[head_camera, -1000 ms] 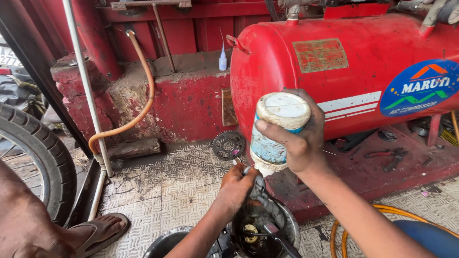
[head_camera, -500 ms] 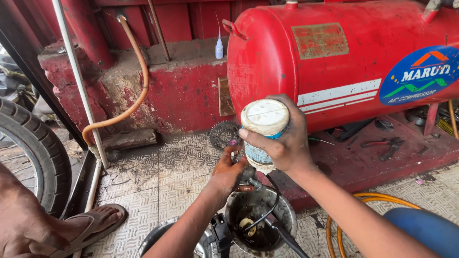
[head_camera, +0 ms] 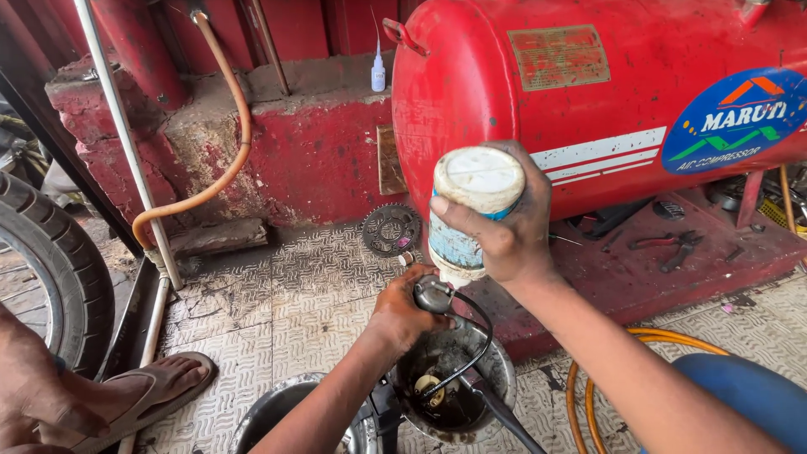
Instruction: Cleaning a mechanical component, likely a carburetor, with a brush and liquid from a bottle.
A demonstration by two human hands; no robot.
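My right hand (head_camera: 517,235) grips a dirty white and blue plastic bottle (head_camera: 471,210) turned upside down, its nozzle pointing down at a small round metal part (head_camera: 434,294). My left hand (head_camera: 405,313) holds that metal part, from which a black cable (head_camera: 475,336) loops down into a greasy metal bowl (head_camera: 496,370). The bowl sits on the chequered metal floor and holds dark liquid and a small yellowish piece (head_camera: 430,387).
A big red compressor tank (head_camera: 605,92) stands right behind my hands. A sprocket (head_camera: 391,229) lies on the floor, pliers (head_camera: 668,248) on the red base. A second metal bowl (head_camera: 282,412), an orange hose (head_camera: 588,395), a tyre (head_camera: 59,269) and another person's sandalled foot (head_camera: 143,395) are nearby.
The bottle has risen slightly and tipped over the metal part. My left hand has shifted the part up so it shows under the nozzle. The view has drifted downward.
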